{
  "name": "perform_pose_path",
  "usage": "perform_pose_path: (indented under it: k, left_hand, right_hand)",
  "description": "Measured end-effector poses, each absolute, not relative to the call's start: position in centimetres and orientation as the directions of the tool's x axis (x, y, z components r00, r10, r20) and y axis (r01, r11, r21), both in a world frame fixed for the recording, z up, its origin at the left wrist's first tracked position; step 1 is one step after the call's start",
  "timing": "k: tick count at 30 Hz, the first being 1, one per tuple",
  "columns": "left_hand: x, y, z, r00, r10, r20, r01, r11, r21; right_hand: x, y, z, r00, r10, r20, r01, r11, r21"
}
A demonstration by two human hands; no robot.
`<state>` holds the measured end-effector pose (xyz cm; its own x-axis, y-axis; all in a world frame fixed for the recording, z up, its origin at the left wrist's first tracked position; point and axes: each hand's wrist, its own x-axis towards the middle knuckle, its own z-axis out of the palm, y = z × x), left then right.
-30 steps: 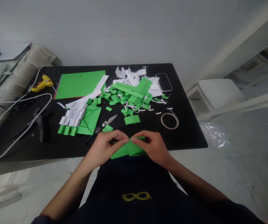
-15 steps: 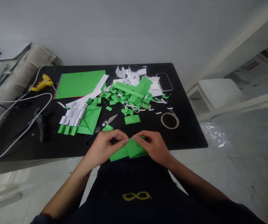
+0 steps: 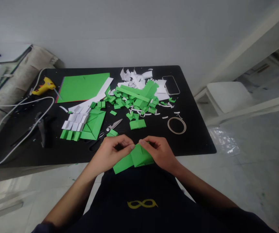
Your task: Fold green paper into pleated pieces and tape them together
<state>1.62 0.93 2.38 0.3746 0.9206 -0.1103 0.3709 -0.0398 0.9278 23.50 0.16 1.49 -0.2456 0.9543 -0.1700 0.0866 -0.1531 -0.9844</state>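
A folded green paper piece (image 3: pixel 132 160) is held over the near edge of the black table (image 3: pixel 192 139). My left hand (image 3: pixel 111 152) pinches its upper left edge with thumb and fingers closed. My right hand (image 3: pixel 157 150) grips its upper right part, fingers curled on the paper. The two hands' fingertips nearly meet at the top of the fold. Scissors (image 3: pixel 110 127) lie just beyond my left hand, partly under a small green scrap.
Several green and white paper scraps (image 3: pixel 135 97) litter the table's middle. A green sheet (image 3: pixel 82 86), a yellow glue gun (image 3: pixel 43 86) and white cable (image 3: pixel 20 123) are at the left. A tape ring (image 3: pixel 176 125) and a phone (image 3: pixel 170 85) lie at the right. A white stool (image 3: pixel 226 95) stands beyond.
The green paper has tilted and slid toward me, its lower left corner now sticking out further. Both hands shifted slightly along its top edge and kept hold.
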Motion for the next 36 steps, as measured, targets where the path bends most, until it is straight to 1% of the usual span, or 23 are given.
perform_pose_path:
  k: [4,13,19,25,30,33,36]
  left_hand:
    - [1.7,1.0,2.5,0.379,0.922,-0.079,0.354,-0.065,0.933]
    - [1.5,1.0,2.5,0.39,0.918,-0.064,0.371,-0.094,0.924]
    - [1.4,1.1,2.7,0.386,0.921,-0.051,0.366,-0.103,0.925]
    - [1.5,1.2,2.8,0.383,0.923,-0.045,0.36,-0.104,0.927]
    - [1.2,1.3,2.7,0.367,0.929,-0.054,0.373,-0.093,0.923]
    - [1.2,1.3,2.6,0.364,0.929,-0.062,0.375,-0.085,0.923]
    - [1.3,1.3,2.5,0.372,0.925,-0.082,0.366,-0.064,0.929]
  right_hand:
    - [23.8,0.2,1.5,-0.223,0.961,-0.165,0.087,-0.149,-0.985]
    - [24.0,0.4,1.3,-0.27,0.951,-0.15,0.152,-0.112,-0.982]
    - [25.1,0.9,1.5,-0.299,0.944,-0.138,0.145,-0.098,-0.985]
    - [26.1,1.4,1.6,-0.318,0.941,-0.118,0.172,-0.065,-0.983]
    - [26.4,1.7,1.5,-0.276,0.95,-0.144,0.089,-0.124,-0.988]
    - [26.1,1.7,1.5,-0.242,0.961,-0.138,0.045,-0.131,-0.99]
    - [25.5,1.6,1.6,-0.287,0.949,-0.133,0.024,-0.132,-0.991]
